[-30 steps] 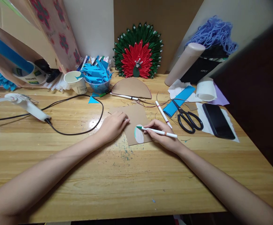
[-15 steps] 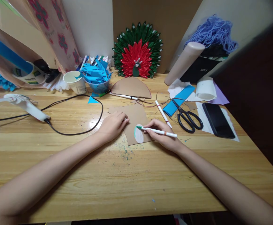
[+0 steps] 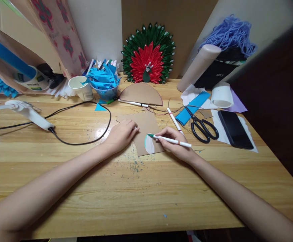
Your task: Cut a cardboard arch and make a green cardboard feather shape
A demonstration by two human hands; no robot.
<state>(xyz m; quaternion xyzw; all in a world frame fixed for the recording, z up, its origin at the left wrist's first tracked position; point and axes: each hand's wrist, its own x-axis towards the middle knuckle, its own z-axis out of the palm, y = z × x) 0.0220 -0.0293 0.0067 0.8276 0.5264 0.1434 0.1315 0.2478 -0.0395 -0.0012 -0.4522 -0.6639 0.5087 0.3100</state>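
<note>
My right hand [image 3: 174, 143] grips a white marker [image 3: 175, 140] with a brown band. Its green tip touches the top of a pale oval [image 3: 150, 145] on a piece of brown cardboard [image 3: 145, 122]. Green colour runs along the oval's left and upper edge. My left hand [image 3: 122, 134] rests on the cardboard's left side with its fingers curled together. A small whitish bit shows at its fingertips, too small to name. Just beyond my right hand lies another white marker [image 3: 174, 118], partly behind the fingers.
Black-handled scissors [image 3: 204, 129], a blue paper strip [image 3: 193, 108] and a phone [image 3: 235, 129] lie to the right. A cardboard half-circle [image 3: 141, 94] is behind, before a red-green peacock [image 3: 147, 55]. At left are a glue gun [image 3: 32, 115], its cable, a paper cup [image 3: 81, 89] and a bowl [image 3: 106, 92].
The marker tip has slid slightly right along the oval's top edge, and the green line there reaches a little further. My left hand stays in place.
</note>
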